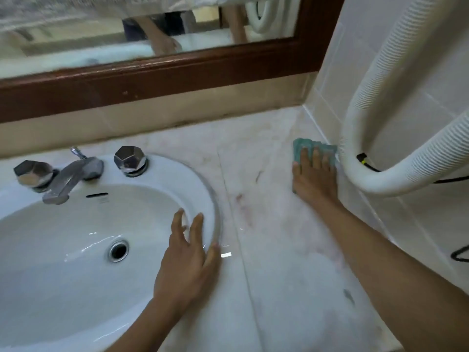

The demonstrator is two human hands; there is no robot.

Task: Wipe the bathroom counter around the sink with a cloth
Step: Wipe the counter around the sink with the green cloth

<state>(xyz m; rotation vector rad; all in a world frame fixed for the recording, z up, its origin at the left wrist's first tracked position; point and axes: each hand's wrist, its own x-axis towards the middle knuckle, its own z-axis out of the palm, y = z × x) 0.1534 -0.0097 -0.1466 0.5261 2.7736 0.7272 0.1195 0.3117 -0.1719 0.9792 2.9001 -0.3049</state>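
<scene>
A mirror in a dark brown wooden frame is running along the back wall, its glass showing only blurred reflections. Below it, a chrome faucet spout is standing between two faceted chrome handles, the left knob and the right knob. At the right, a white corrugated hose is hanging down in front of the pale tiled wall and looping back upward. A black cable is emerging inside the loop and trailing off rightward.

Head-worn wide-angle view, close, forward and down over sink and counter
</scene>
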